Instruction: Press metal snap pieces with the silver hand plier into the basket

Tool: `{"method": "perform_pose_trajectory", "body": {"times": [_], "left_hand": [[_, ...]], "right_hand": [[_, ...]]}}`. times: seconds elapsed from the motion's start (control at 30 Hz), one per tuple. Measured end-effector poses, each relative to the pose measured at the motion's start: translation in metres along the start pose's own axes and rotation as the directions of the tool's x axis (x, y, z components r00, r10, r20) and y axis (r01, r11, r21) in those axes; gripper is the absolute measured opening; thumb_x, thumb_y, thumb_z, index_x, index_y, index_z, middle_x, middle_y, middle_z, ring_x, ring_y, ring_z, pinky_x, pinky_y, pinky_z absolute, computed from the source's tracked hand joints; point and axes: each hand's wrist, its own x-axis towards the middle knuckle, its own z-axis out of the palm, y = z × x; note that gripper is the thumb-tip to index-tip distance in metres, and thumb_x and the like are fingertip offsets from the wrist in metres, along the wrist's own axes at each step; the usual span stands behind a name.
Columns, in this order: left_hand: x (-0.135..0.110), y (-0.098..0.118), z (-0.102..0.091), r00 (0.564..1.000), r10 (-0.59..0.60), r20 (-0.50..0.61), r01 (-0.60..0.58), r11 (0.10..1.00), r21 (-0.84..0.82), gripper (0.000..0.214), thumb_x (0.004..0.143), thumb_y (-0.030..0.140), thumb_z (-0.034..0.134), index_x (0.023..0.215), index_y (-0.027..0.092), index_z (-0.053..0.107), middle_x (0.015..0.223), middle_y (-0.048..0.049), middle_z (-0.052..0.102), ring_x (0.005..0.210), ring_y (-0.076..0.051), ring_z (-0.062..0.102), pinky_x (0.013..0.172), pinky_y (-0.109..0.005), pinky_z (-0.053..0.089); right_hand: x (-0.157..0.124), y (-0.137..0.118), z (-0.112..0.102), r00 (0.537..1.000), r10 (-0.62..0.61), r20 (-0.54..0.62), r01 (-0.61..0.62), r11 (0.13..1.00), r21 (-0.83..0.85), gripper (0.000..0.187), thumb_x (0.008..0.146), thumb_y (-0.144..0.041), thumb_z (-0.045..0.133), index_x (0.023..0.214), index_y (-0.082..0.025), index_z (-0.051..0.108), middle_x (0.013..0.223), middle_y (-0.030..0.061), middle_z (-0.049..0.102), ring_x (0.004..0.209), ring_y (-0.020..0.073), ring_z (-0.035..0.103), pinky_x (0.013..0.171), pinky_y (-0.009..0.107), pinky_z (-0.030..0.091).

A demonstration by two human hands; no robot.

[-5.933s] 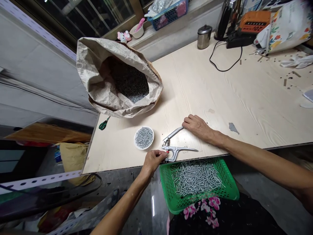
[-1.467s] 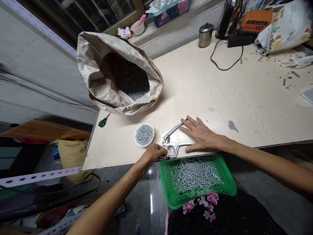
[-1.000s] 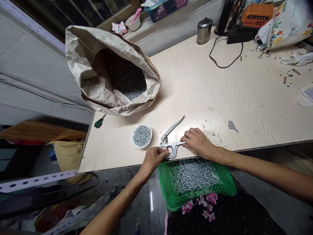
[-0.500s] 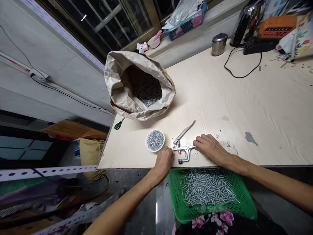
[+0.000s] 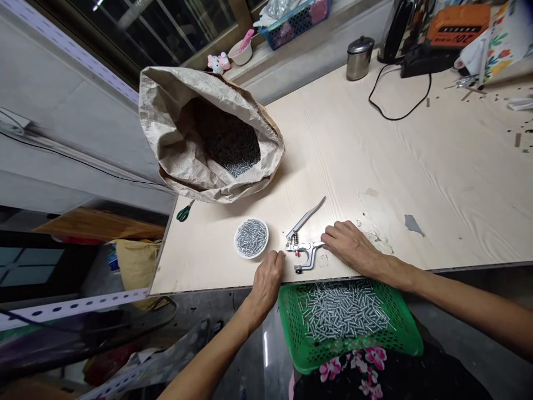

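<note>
Metal press pliers (image 5: pixel 302 240) lie near the table's front edge with their handles spread. My right hand (image 5: pixel 348 245) rests on the lower handle, fingers curled over it. Just left of the pliers' head is my left hand (image 5: pixel 268 274), fingers curled and pinched; what they hold is too small to name. A small white dish (image 5: pixel 251 238) of small metal pieces stands left of the pliers. Below the table edge, on my lap, a green basket (image 5: pixel 400 340) holds many of the same silvery pieces.
A large open paper sack (image 5: pixel 175 144) full of metal pieces stands at the back left of the table (image 5: pixel 416 155). Green scissors (image 5: pixel 184 211) lie at its foot. A steel canister (image 5: pixel 358 57), a black cable (image 5: pixel 395 105) and clutter sit at the far right.
My right hand slid from lying flat over both handles to gripping the lower one. The pliers turned slightly. My left hand stays by the pliers' head. The camera shifted.
</note>
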Motion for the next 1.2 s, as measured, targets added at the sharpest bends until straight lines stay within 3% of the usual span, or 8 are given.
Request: {"method": "perform_pose_trajectory", "body": {"times": [0.07, 0.13, 0.2, 0.27, 0.33, 0.67, 0.97, 1.2], "left_hand": [[0.003, 0.001, -0.005, 0.997, -0.074, -0.018, 0.069, 0.980, -0.186, 0.024, 0.090, 0.013, 0.037, 0.094, 0.016, 0.060, 0.087, -0.0070, 0.060, 0.080, -0.018, 0.057, 0.071, -0.028, 0.046], [0.005, 0.002, -0.010, 0.973, -0.228, 0.021, 0.209, 0.847, -0.489, 0.019, 0.089, 0.025, 0.045, 0.087, 0.016, 0.061, 0.081, -0.0057, 0.062, 0.074, -0.017, 0.058, 0.069, -0.028, 0.047], [0.006, 0.004, -0.014, 0.909, -0.367, 0.197, 0.379, 0.532, -0.757, 0.025, 0.082, 0.039, 0.056, 0.085, 0.015, 0.062, 0.075, -0.0040, 0.063, 0.065, -0.015, 0.059, 0.065, -0.028, 0.048], [0.004, 0.007, -0.016, 0.846, -0.388, 0.365, 0.471, 0.227, -0.852, 0.036, 0.072, 0.047, 0.067, 0.084, 0.013, 0.063, 0.074, -0.0037, 0.065, 0.062, -0.014, 0.059, 0.063, -0.027, 0.048], [0.001, 0.010, -0.017, 0.828, -0.381, 0.412, 0.483, 0.110, -0.869, 0.041, 0.064, 0.049, 0.074, 0.082, 0.012, 0.066, 0.075, -0.0041, 0.067, 0.065, -0.013, 0.059, 0.065, -0.025, 0.047], [0.003, 0.032, -0.018, 0.801, -0.448, 0.398, 0.462, 0.038, -0.886, 0.044, 0.058, 0.047, 0.078, 0.082, 0.012, 0.069, 0.072, -0.0025, 0.066, 0.064, -0.011, 0.054, 0.062, -0.023, 0.042], [0.003, 0.028, -0.015, 0.797, -0.455, 0.396, 0.518, 0.180, -0.836, 0.043, 0.058, 0.052, 0.075, 0.074, 0.012, 0.070, 0.067, -0.0040, 0.064, 0.061, -0.012, 0.052, 0.058, -0.024, 0.040], [0.013, 0.021, -0.022, 0.784, -0.337, 0.521, 0.602, 0.211, -0.770, 0.034, 0.053, 0.043, 0.075, 0.065, 0.013, 0.065, 0.056, 0.0002, 0.057, 0.052, -0.009, 0.045, 0.054, -0.024, 0.035]], "right_hand": [[-0.001, -0.002, -0.003, 1.000, -0.015, -0.005, 0.015, 1.000, 0.016, 0.019, 0.094, -0.011, 0.043, 0.082, -0.018, 0.056, 0.080, 0.0028, 0.057, 0.076, 0.0184, 0.043, 0.071, 0.033, 0.027], [-0.002, -0.004, -0.007, 0.999, -0.036, -0.023, 0.036, 0.999, 0.010, 0.025, 0.095, -0.010, 0.038, 0.080, -0.018, 0.056, 0.078, 0.0028, 0.057, 0.075, 0.0181, 0.042, 0.071, 0.034, 0.027], [-0.004, -0.006, -0.011, 0.997, -0.066, -0.045, 0.065, 0.998, -0.013, 0.029, 0.095, -0.008, 0.035, 0.079, -0.019, 0.057, 0.076, 0.0025, 0.057, 0.073, 0.0180, 0.041, 0.072, 0.035, 0.027], [-0.006, -0.008, -0.014, 0.993, -0.097, -0.061, 0.094, 0.995, -0.044, 0.031, 0.096, -0.009, 0.034, 0.081, -0.020, 0.058, 0.076, 0.0020, 0.058, 0.073, 0.0179, 0.041, 0.073, 0.036, 0.027], [-0.007, -0.009, -0.016, 0.991, -0.119, -0.066, 0.114, 0.991, -0.073, 0.031, 0.096, -0.010, 0.034, 0.083, -0.021, 0.060, 0.077, 0.0015, 0.060, 0.074, 0.0175, 0.041, 0.075, 0.036, 0.027], [-0.007, -0.010, -0.020, 0.979, -0.159, -0.130, 0.149, 0.985, -0.084, 0.030, 0.095, -0.008, 0.037, 0.079, -0.020, 0.060, 0.077, -0.0002, 0.061, 0.071, 0.0164, 0.039, 0.076, 0.036, 0.025], [-0.006, -0.010, -0.020, 0.986, -0.129, -0.107, 0.125, 0.991, -0.039, 0.031, 0.095, -0.008, 0.035, 0.082, -0.020, 0.061, 0.074, 0.0003, 0.059, 0.071, 0.0169, 0.040, 0.076, 0.037, 0.026], [-0.004, -0.009, -0.012, 0.993, -0.107, -0.045, 0.107, 0.994, -0.005, 0.030, 0.095, -0.009, 0.035, 0.078, -0.020, 0.058, 0.072, 0.0006, 0.056, 0.071, 0.0174, 0.040, 0.073, 0.037, 0.024]]}}
